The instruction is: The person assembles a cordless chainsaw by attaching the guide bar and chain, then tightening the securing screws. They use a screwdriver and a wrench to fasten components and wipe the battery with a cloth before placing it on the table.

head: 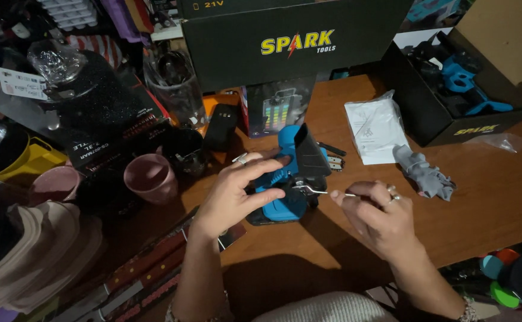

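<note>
Our left hand (234,194): forearm up from lower edge, fingers (267,162) spread and curled in a grip, ring on one | our right hand (377,217): just right of the left hand, thumb and forefinger pinched, rings on two fingers, wrist bent inward.

glossy blue plastic tool (282,179), matt wooden table (487,203)

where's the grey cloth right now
In the head view the grey cloth lies crumpled on the wooden table, right of centre, beside the white leaflet.
</note>
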